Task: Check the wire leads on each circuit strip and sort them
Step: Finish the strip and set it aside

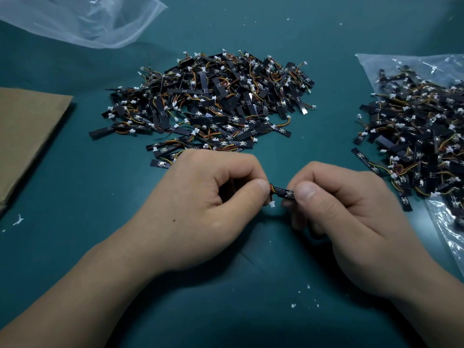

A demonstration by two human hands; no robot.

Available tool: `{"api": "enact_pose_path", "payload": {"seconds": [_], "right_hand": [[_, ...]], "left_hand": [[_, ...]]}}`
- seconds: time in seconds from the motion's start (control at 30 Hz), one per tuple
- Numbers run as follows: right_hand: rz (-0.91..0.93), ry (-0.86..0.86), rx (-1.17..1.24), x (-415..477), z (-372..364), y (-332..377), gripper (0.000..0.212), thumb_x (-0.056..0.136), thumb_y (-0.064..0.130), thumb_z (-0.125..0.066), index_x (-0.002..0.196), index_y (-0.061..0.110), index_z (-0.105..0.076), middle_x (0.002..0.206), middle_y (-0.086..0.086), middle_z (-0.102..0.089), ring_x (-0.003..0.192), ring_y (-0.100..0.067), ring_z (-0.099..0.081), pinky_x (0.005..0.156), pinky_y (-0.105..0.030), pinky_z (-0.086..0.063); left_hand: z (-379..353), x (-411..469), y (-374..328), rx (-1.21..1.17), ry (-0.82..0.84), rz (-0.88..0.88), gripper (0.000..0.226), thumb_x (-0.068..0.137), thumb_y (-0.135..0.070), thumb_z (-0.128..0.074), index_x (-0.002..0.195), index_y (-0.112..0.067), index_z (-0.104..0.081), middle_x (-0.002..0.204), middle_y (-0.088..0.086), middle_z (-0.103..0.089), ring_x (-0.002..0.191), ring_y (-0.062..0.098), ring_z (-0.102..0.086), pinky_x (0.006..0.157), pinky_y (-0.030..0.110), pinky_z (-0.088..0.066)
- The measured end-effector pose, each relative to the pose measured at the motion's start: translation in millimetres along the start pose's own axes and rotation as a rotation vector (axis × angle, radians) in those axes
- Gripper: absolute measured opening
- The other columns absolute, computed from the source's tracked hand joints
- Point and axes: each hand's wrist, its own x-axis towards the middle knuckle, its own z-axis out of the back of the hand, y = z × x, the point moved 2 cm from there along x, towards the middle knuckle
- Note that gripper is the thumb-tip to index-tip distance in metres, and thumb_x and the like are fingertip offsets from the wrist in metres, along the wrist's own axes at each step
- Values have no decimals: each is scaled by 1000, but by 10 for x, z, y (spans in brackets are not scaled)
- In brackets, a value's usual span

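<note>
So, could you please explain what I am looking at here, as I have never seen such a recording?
There is no machine here, only a person's two bare hands, filmed by a camera worn on their head that looks down at a green table. The left hand and right hand together hold one small black circuit strip. The left pinches its coloured wire end, where a white connector hangs. A large pile of strips lies in the middle. A second pile lies on a clear bag at right. Another clear bag lies at top left, and brown cardboard at left.
</note>
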Motion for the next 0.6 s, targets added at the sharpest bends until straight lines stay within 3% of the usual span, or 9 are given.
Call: {"api": "enact_pose_path", "payload": {"seconds": [0.23, 0.3, 0.37, 0.43, 0.5, 0.53, 0.6], "right_hand": [[26, 95, 21, -10, 6, -7, 34, 90, 36, -53, 60, 21, -45, 50, -1, -38, 46, -17, -36, 46, -33, -31], [28, 85, 45, -20, 8, -25, 36, 88, 33, -52, 57, 18, -39, 49, -2, -31, 46, -15, -30, 44, -32, -26], [48, -42, 89, -21, 12, -20, 39, 90, 29, -50, 56, 16, -36, 51, -1, -29, 47, -12, -29, 46, -28, -24], [52, -310, 218, -10, 51, -36, 36, 97, 27, -48, 64, 13, -47, 52, 0, -36, 48, -13, -33, 48, -23, -27], [19, -505, 353, 18, 98, -78, 20, 103, 23, -48, 91, 19, -63, 53, 2, -43, 46, -12, -36, 46, -18, -29], [-9, -523, 369, 35, 99, -96, 16, 104, 21, -49, 103, 21, -66, 53, 1, -44, 46, -11, -36, 46, -17, -29], [-34, -438, 299, 35, 79, -126, 16, 101, 19, -55, 104, 23, -70, 54, -8, -43, 46, -15, -35, 45, -19, -29]], "left_hand": [[-5, -9, 3, -25, 2, -20, 17, 91, -23, -61, 76, -21, -68, 62, 1, -62, 57, 21, -57, 55, 36, -44], [-5, -9, 1, -10, -54, -35, 11, 92, -27, -60, 88, -22, -70, 63, -3, -62, 58, 19, -57, 55, 28, -43], [14, -13, 10, 8, -188, -38, 12, 93, -25, -58, 97, -22, -69, 62, -9, -56, 56, 12, -52, 56, 17, -36], [60, -15, 31, 92, -364, -34, 11, 93, -20, -60, 98, -24, -69, 66, -10, -57, 60, 12, -53, 58, 16, -36], [111, -7, 59, 251, -487, -25, 13, 92, -17, -60, 98, -23, -70, 76, -12, -61, 70, 10, -56, 67, 19, -41], [129, 0, 86, 330, -503, -8, 14, 91, -17, -60, 100, -22, -70, 84, -12, -62, 76, 9, -56, 73, 24, -44], [136, 19, 153, 463, -453, 66, 20, 90, -22, -58, 106, -24, -71, 100, -8, -64, 92, 20, -57, 87, 37, -47]]}}
